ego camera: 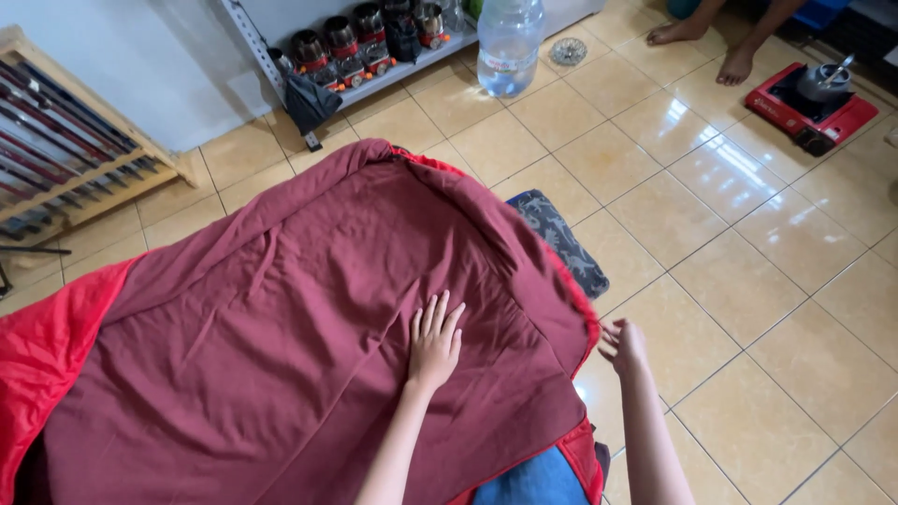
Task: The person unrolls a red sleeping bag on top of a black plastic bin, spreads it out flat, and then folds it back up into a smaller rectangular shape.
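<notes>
A sleeping bag with a maroon lining and bright red shell lies spread on the tiled floor. My left hand rests flat on the maroon lining, fingers spread and pointing away from me. My right hand is at the bag's right edge, fingers pinching the red rim near the floor. A dark patterned stuff sack lies partly under the bag's far right side.
A large clear water bottle stands ahead by a metal shelf of lantern-like items. A red portable stove with a kettle sits at the right, another person's bare feet near it. A wooden rack stands left.
</notes>
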